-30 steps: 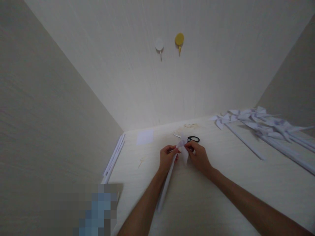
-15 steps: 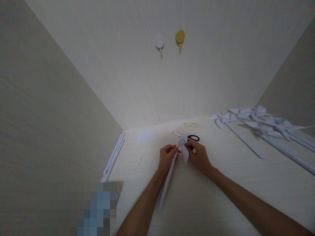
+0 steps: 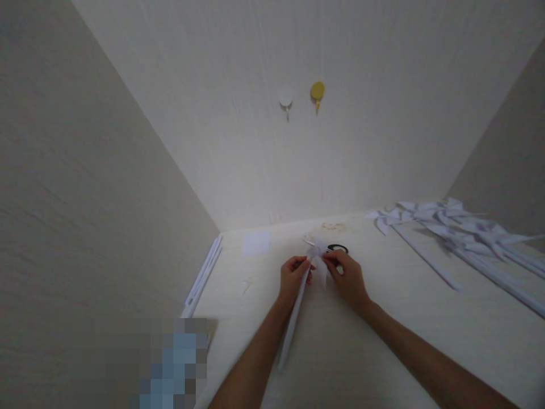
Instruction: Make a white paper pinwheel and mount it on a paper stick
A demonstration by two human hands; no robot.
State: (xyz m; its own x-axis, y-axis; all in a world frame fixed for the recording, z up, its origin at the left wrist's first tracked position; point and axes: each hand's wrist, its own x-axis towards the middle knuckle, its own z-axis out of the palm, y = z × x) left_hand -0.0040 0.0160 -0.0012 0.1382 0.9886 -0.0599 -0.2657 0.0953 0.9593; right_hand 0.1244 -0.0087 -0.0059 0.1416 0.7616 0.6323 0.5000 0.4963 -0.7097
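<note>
Far to the left of both grips, a few white sticks lie together along the foot of the side wall. Nearer, but still left of and behind the left grip, a small paper square lies flat on the desk.

The left grip is pressed together, thumb against fingertips, pinching the top end of a rolled white stick. The stick runs from that pinch back toward the person, slanting down and a little left along the inner side of the left forearm, with its lower end near the desk. At its top, between the two grips, sits a white pinwheel. Its folded blades rise just above the fingertips, and one blade hangs down between the hands. High on the back wall above it are a white hook and, to its right, a yellow hook.

The right grip is also closed, its thumb and forefinger pinching the pinwheel from the right, with the other fingers curled below. The two grips nearly touch across the paper.

Just behind the right grip lie scissors with black handles, partly hidden by the pinwheel. Well to the right, a pile of pinwheels rests on the desk, their long sticks fanning toward the near right edge.
</note>
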